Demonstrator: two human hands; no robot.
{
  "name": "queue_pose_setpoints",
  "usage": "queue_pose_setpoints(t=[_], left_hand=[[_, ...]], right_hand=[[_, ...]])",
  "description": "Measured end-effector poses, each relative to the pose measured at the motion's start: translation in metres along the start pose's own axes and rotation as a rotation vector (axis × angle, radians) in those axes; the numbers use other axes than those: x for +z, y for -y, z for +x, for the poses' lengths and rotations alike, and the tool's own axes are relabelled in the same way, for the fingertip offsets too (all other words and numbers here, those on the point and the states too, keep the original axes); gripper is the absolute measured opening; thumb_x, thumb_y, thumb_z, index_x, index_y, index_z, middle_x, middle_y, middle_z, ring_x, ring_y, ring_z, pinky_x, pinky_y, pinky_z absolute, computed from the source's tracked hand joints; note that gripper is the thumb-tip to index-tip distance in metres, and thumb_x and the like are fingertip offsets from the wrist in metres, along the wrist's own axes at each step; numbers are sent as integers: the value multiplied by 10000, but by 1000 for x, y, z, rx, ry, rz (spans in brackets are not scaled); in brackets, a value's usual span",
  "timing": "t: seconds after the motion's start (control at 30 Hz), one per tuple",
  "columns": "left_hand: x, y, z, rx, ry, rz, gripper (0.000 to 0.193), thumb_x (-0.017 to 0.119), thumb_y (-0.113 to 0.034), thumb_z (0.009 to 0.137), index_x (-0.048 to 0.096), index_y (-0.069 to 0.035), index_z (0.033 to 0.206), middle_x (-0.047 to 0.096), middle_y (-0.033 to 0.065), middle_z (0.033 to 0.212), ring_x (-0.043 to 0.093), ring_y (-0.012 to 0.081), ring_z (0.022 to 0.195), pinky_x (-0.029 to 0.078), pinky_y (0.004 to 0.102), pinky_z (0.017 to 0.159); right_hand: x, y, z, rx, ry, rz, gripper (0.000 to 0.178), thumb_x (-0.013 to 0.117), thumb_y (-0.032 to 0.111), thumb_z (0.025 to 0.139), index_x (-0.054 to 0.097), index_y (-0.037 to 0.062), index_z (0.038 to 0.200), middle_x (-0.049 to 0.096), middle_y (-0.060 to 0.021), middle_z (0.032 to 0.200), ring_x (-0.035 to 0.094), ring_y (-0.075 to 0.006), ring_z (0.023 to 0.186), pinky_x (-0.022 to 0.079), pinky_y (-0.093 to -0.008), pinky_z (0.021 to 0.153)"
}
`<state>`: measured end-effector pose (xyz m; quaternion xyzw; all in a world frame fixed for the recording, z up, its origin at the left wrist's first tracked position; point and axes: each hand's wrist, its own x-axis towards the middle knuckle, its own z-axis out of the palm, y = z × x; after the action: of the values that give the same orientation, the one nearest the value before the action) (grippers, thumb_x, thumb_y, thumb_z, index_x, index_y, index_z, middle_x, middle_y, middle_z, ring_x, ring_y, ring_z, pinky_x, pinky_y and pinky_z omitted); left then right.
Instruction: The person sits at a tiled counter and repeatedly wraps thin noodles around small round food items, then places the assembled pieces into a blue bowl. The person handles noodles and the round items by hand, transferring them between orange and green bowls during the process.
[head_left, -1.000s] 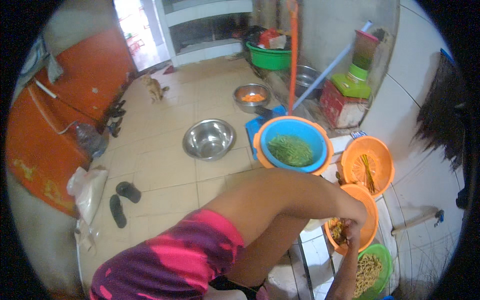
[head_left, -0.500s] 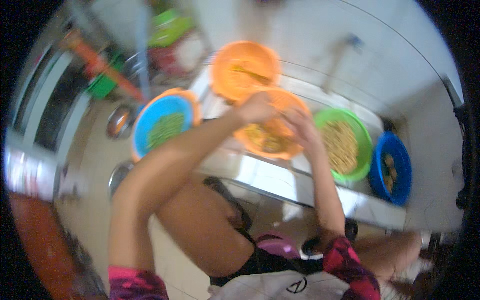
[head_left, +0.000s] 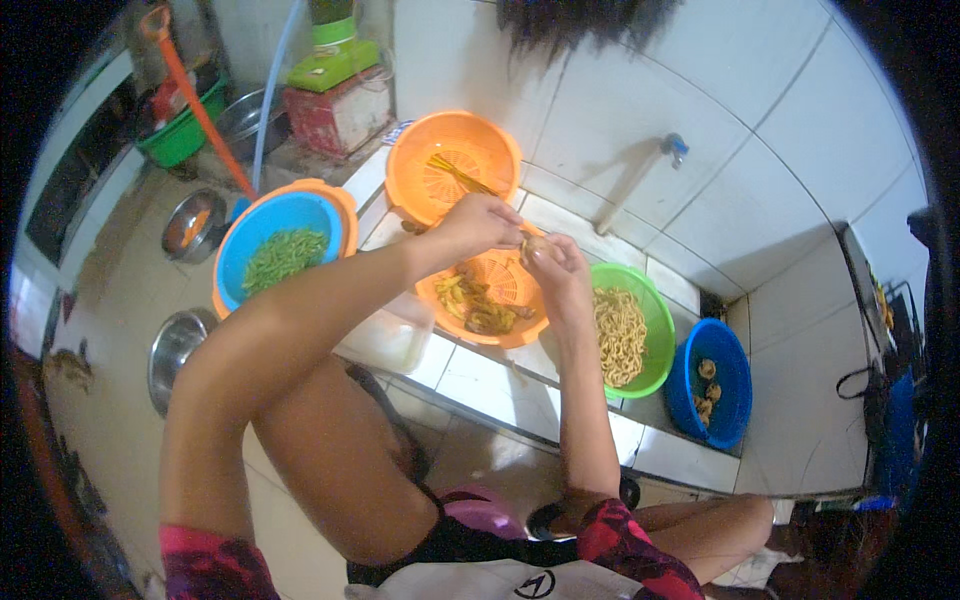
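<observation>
Both hands are raised together over an orange colander (head_left: 440, 300) holding yellow and brown food pieces. A small, roundish tan-brown lump (head_left: 537, 245) sits in the fingers of my right hand (head_left: 565, 275); its exact kind is not clear. My left hand (head_left: 480, 222) comes from the left, its fingers pinched at the lump's near side, where whatever they grip is too small to make out. Behind is a second orange colander (head_left: 405, 165) with thin yellow strands (head_left: 462, 174) in it. To the right, a blue basin (head_left: 738, 375) contains several similar brown lumps (head_left: 708, 392).
A green basin (head_left: 660, 345) holds tan, curled noodle-like pieces (head_left: 618, 335). At left, a blue bowl (head_left: 235, 255) of chopped greens (head_left: 285, 260) sits in an orange one. Metal bowls (head_left: 178, 350) stand on the floor. A tap (head_left: 675, 150) juts from the tiled wall.
The view has shifted and become sharper, so the basins appear further left. Both hands stay together over the orange colander, and the brown lump now shows between them.
</observation>
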<state>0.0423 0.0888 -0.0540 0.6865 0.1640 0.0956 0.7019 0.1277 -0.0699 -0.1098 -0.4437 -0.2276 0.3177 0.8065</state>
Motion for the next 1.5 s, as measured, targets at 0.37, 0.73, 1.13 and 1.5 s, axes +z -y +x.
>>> queue_pose_setpoints(t=[0.37, 0.73, 1.13, 1.5], left_hand=[[6, -12, -12, -180, 250, -65, 301, 667, -161, 901, 650, 61, 1104, 672, 106, 1059, 671, 181, 963, 558, 274, 880], [15, -3, -29, -51, 354, 239, 180, 683, -72, 847, 637, 45, 976, 686, 112, 898, 687, 164, 830, 560, 265, 767], [24, -8, -31, 19, 168, 567, 132, 720, -57, 739, 653, 4, 835, 674, 75, 755, 651, 124, 723, 525, 256, 658], [36, -12, -23, 243, 143, 731, 139, 727, -117, 729, 643, -12, 763, 645, 72, 722, 637, 139, 698, 505, 288, 616]], right_hand=[[-3, 8, -34, -185, -69, -190, 240, 669, -100, 785, 607, 41, 969, 608, -84, 1095, 601, -188, 1013, 501, -322, 888], [-10, -4, -64, -85, -111, -90, 208, 676, -77, 804, 633, 14, 986, 663, -116, 1111, 649, -154, 934, 530, -268, 800], [-4, -14, -71, -37, -247, -47, 252, 721, -5, 804, 632, 9, 1039, 674, -78, 1008, 643, -147, 939, 517, -281, 843], [-13, -10, -61, -57, -308, -36, 220, 681, 36, 857, 593, 1, 1055, 689, -145, 1002, 667, -184, 899, 544, -302, 803]])
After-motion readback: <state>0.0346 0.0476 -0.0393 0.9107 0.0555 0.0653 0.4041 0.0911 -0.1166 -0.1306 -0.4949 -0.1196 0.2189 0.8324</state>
